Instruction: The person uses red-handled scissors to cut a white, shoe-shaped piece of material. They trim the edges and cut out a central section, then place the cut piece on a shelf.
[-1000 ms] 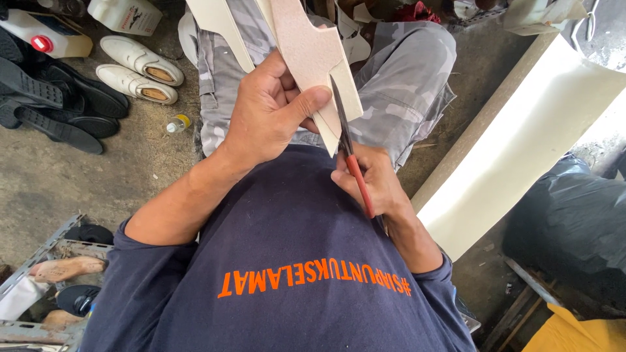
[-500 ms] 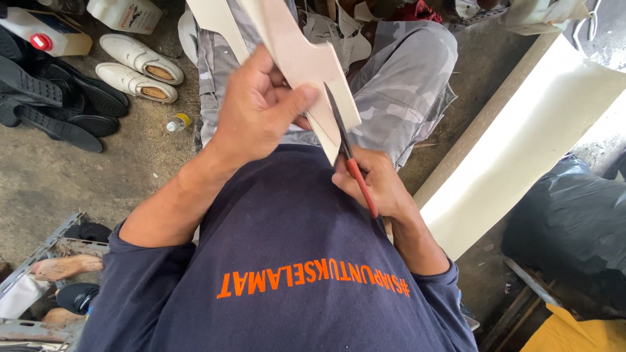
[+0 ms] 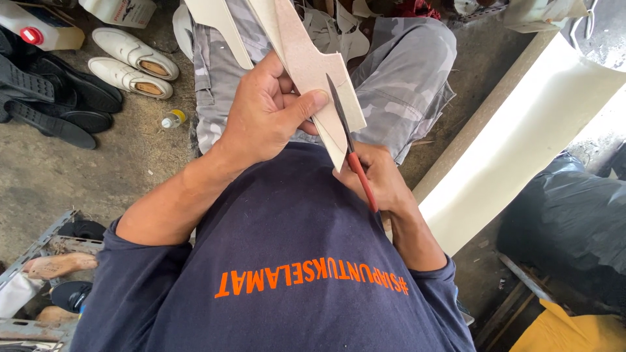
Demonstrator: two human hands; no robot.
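My left hand (image 3: 266,114) grips a pale beige cut-out sheet (image 3: 312,62), thumb pressed on its face, holding it over my lap. My right hand (image 3: 377,181) holds scissors with red handles (image 3: 352,160); their dark blades point up and lie along the sheet's lower edge. A second cream strip (image 3: 218,29) of the same material hangs to the left of the sheet. I sit in grey camouflage trousers and a navy shirt with orange lettering.
White shoes (image 3: 130,65) and black soles (image 3: 55,98) lie on the concrete floor at upper left, near a small bottle (image 3: 173,119). A large roll of cream sheet (image 3: 521,137) runs along the right. A metal rack with wooden shoe lasts (image 3: 55,266) sits at lower left.
The scissor blades have moved further up along the sheet's edge. My left hand has shifted its grip slightly, with the sheet turned a little.
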